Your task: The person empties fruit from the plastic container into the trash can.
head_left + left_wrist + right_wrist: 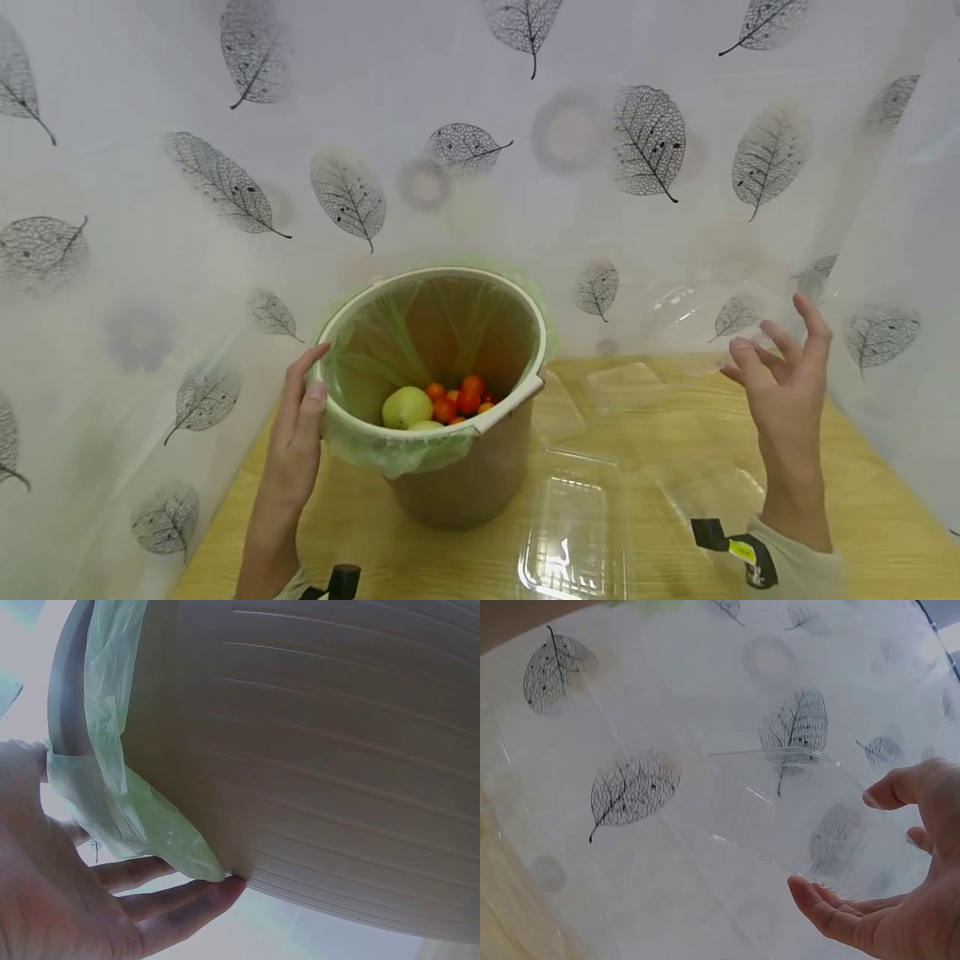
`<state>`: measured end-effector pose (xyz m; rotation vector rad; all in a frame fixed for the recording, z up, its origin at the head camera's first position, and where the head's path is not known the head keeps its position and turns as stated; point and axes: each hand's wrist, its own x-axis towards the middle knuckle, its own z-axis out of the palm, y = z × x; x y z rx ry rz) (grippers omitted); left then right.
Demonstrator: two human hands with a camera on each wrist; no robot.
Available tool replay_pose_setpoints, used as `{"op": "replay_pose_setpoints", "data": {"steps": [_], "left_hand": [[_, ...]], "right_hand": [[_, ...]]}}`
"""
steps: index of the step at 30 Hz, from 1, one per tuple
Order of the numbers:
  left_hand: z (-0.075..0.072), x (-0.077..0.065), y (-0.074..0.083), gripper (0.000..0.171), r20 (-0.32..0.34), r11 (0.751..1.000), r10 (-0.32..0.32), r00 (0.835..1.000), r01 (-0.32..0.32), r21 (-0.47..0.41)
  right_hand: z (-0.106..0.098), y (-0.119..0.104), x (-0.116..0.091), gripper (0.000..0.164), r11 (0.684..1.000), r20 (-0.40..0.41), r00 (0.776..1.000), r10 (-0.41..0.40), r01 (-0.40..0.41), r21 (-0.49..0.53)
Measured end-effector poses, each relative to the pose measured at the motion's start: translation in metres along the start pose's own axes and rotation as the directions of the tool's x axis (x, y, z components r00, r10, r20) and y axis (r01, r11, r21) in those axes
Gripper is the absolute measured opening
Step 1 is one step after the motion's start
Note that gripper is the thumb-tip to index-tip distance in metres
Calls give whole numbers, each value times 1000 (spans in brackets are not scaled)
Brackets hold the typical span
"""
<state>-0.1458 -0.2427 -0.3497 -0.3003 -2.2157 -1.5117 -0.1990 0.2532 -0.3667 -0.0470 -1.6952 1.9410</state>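
A brown trash can (461, 492) with a pale rim stands on the table, lined with a thin green plastic bag (427, 450) folded over the edge. Inside lie pale green round fruits (407, 407) and several small red and orange tomatoes (468, 402). My left hand (296, 437) grips the can's left rim; in the left wrist view its fingertips (234, 886) touch the outer wall below the bag. At the right, my right hand (791, 392) holds a clear plastic container (772, 814) between thumb and fingers, raised above the table.
A clear plastic tray (573, 517) lies right of the can, its surface shiny. More clear plastic pieces (626, 385) lie behind it and near my right forearm. A whitish curtain printed with dark leaves (648, 142) surrounds the wooden table (352, 533).
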Motion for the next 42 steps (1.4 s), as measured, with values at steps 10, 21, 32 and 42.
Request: {"op": "replay_pose_setpoints", "data": {"steps": [10, 21, 32, 42], "left_hand": [[-4, -7, -3, 45, -24, 1000, -11, 1000, 12, 25], [-6, -7, -2, 46, -24, 1000, -17, 1000, 18, 24], [-7, -9, -2, 46, -36, 1000, -17, 999, 18, 11], [-1, -3, 1, 46, -39, 999, 9, 999, -8, 39]], "right_hand": [[-68, 36, 17, 86, 955, 10, 969, 248, -242, -173], [-111, 71, 27, 96, 887, 95, 903, 420, -386, -253], [-109, 86, 38, 96, 743, 73, 830, 554, -452, -493], [-115, 67, 36, 92, 602, 46, 857, 513, -322, -730]]}}
